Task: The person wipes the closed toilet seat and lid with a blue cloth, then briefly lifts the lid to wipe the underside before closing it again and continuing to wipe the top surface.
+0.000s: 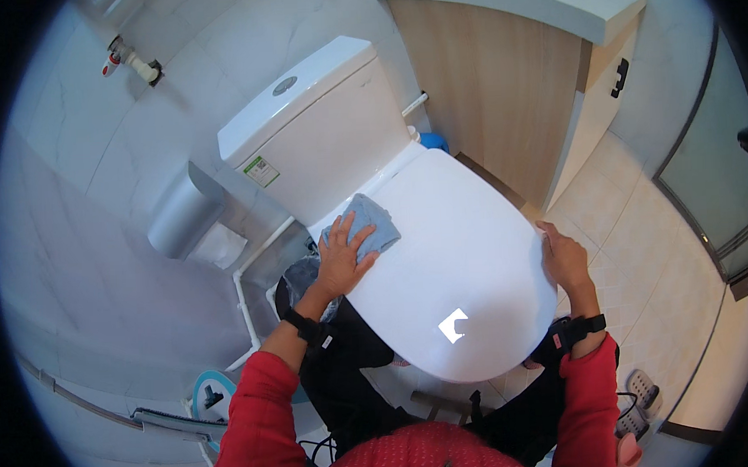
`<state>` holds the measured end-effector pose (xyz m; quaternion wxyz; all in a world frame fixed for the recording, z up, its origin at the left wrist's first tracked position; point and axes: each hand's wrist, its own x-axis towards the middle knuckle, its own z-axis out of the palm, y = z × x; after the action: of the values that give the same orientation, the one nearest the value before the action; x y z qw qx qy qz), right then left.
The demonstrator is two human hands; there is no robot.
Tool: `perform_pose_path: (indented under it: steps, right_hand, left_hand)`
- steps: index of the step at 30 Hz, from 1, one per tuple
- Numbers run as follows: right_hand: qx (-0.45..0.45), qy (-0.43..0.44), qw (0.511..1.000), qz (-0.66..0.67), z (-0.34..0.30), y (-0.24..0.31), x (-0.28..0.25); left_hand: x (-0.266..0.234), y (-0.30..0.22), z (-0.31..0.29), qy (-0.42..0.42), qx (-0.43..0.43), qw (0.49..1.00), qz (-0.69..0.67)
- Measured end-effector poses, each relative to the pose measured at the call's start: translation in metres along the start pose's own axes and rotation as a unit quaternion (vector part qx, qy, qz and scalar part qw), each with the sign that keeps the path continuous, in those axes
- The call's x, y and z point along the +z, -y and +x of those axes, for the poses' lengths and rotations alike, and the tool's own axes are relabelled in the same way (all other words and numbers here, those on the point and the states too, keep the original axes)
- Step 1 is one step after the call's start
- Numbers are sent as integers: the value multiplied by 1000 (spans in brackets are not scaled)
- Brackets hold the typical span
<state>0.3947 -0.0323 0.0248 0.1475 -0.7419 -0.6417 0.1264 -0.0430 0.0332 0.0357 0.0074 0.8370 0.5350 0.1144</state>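
A white toilet lid (450, 255) lies lowered over the bowl in front of me. On its back left part is a folded blue-grey cloth (378, 221), held down by my left hand (342, 256) with the fingers spread over it. My right hand (565, 257) grips the lid's right edge. Its fingers are curled and partly hidden at the rim. Behind the lid stands the white cistern (328, 127), with a round flush button (285, 85) on top. Both my wrists wear black straps.
Left of the toilet are a grey paper dispenser (185, 210), white pipes (243, 302) and a bin with a clear bag (301, 278). A wooden cabinet (492, 78) stands at the right. Grey slippers (644, 389) lie lower right, and a blue-rimmed object (210, 391) stands lower left.
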Motion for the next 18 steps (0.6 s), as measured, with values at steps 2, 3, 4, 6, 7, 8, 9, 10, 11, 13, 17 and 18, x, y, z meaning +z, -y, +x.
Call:
perform_pose_path:
  steps: [2,3,4,6,7,8,9,10,11,13,17,18]
  right_hand:
    - [-14,24,999,24,0,2,-1]
    - [-3,33,999,39,1,4,1]
    - [-1,46,998,49,1,5,1]
    - [0,66,996,55,1,6,1]
    - [-1,70,996,50,0,5,1]
    - [-3,72,996,55,1,4,1]
    - [2,76,996,54,0,5,2]
    - [-5,72,995,64,-1,4,2]
    - [-5,73,995,67,-2,4,2]
    - [-8,73,995,60,-4,3,1]
    - [-11,71,995,65,-8,3,-1]
    - [-13,66,996,64,-9,2,0]
  left_hand:
    - [1,7,14,-27,-9,1000,5]
    - [2,9,21,-24,-30,999,-13]
    - [3,9,26,-31,-42,998,-26]
    - [7,9,33,-44,-59,997,-31]
    - [8,9,33,-64,-50,996,-31]
    - [9,8,32,-70,-52,996,-23]
    - [11,7,31,-85,-50,995,-34]
    - [12,6,29,-84,-61,994,-26]
    - [13,5,24,-93,-56,994,-17]
    - [13,4,14,-105,-34,994,-18]
    - [12,5,-12,-129,-15,991,-10]
    - [13,5,-20,-135,-14,991,-13]
